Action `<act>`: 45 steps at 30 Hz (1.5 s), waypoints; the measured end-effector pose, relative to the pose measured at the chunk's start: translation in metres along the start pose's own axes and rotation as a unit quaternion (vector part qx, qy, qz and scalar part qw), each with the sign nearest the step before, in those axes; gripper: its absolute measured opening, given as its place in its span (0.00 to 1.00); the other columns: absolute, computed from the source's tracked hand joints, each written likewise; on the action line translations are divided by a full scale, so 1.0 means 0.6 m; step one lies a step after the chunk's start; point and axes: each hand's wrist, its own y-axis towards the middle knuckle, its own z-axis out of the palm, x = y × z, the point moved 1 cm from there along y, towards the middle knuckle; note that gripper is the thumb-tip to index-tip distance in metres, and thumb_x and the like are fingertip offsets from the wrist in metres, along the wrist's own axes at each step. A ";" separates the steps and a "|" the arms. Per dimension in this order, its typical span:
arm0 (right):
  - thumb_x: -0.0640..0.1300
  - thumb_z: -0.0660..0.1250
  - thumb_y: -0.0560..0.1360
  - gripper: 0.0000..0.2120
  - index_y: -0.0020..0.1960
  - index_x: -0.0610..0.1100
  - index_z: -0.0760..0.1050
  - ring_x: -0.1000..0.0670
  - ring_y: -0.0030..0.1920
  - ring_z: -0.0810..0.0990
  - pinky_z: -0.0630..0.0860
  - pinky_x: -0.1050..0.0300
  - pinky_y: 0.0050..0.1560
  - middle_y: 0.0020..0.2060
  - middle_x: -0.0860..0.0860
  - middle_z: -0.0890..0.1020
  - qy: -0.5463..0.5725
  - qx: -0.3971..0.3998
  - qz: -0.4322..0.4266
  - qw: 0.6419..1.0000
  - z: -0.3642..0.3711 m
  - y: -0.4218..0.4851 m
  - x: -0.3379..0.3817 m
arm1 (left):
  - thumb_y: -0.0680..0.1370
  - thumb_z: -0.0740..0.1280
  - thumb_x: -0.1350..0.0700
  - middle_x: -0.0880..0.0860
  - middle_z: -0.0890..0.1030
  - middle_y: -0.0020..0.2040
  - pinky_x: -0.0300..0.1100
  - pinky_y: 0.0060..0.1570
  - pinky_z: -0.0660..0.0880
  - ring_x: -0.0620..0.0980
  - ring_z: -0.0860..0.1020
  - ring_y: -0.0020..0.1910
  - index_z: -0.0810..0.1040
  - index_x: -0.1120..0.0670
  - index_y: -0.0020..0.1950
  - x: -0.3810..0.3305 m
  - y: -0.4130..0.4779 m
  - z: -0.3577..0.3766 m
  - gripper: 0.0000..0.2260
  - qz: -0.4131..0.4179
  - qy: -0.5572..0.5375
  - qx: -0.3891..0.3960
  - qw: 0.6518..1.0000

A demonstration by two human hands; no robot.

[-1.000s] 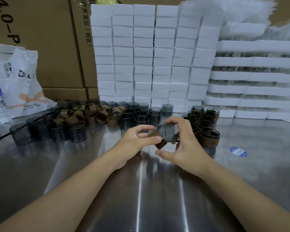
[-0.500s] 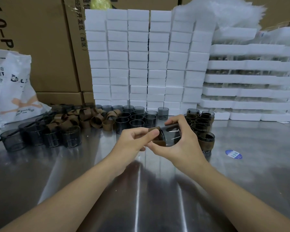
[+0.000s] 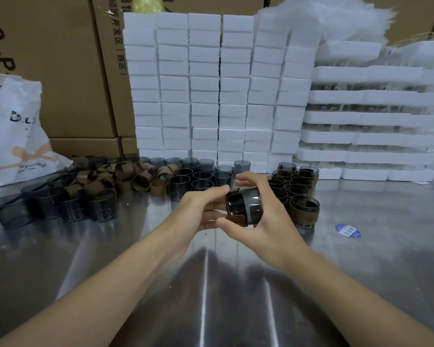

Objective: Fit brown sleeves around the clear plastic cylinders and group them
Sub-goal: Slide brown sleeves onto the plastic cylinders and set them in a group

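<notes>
Smoke-tinted clear plastic cylinder (image 3: 248,205) lies sideways above the steel desk (image 3: 135,259), cupped by the right hand (image 3: 268,224) with curled fingers; the left hand (image 3: 198,209) pinches the soft brown sleeve (image 3: 237,219) half on it. Likely light, stiff, slick: grip the walls, ease the sleeve.

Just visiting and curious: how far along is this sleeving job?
Done: a group of sleeved cylinders stands at right. In hand: the right hand holds one cylinder while the left hand pinches its brown sleeve, partly on. To do: bare cylinders and loose sleeves wait at left.
</notes>
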 end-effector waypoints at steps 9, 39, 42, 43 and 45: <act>0.65 0.74 0.77 0.37 0.79 0.66 0.59 0.55 0.68 0.80 0.79 0.47 0.68 0.68 0.66 0.76 -0.006 0.058 -0.007 0.998 -0.004 -0.003 0.003 | 0.77 0.71 0.38 0.61 0.87 0.57 0.64 0.71 0.77 0.61 0.86 0.59 0.89 0.45 0.59 -0.011 -0.002 0.004 0.17 0.025 0.029 -0.003 0.999; 0.71 0.78 0.61 0.43 0.74 0.62 0.74 0.56 0.39 0.80 0.76 0.66 0.46 0.50 0.61 0.84 0.032 -0.066 0.126 0.989 0.002 0.006 0.007 | 0.83 0.67 0.38 0.60 0.87 0.61 0.45 0.55 0.84 0.57 0.87 0.60 0.88 0.54 0.62 0.014 -0.008 0.039 0.22 -0.043 -0.253 -0.044 0.965; 0.68 0.78 0.62 0.42 0.74 0.59 0.76 0.53 0.45 0.81 0.78 0.62 0.53 0.55 0.58 0.84 0.030 -0.045 0.117 0.992 0.009 0.004 0.005 | 0.86 0.60 0.37 0.63 0.87 0.56 0.46 0.50 0.86 0.57 0.88 0.53 0.82 0.60 0.70 0.022 -0.003 0.041 0.28 -0.089 -0.293 -0.039 0.951; 0.69 0.77 0.62 0.40 0.72 0.58 0.77 0.53 0.44 0.81 0.78 0.60 0.52 0.56 0.58 0.84 0.025 -0.056 0.118 0.991 0.010 0.003 0.003 | 0.87 0.58 0.37 0.63 0.87 0.55 0.46 0.49 0.86 0.56 0.88 0.53 0.80 0.60 0.71 0.025 -0.003 0.042 0.29 -0.101 -0.288 -0.041 0.951; 0.69 0.77 0.61 0.36 0.68 0.59 0.79 0.53 0.41 0.80 0.77 0.59 0.48 0.55 0.60 0.83 0.002 -0.077 0.121 0.990 0.010 0.004 -0.001 | 0.87 0.54 0.34 0.61 0.87 0.54 0.46 0.50 0.85 0.54 0.88 0.53 0.82 0.59 0.70 0.028 -0.003 0.046 0.33 -0.120 -0.275 -0.041 0.953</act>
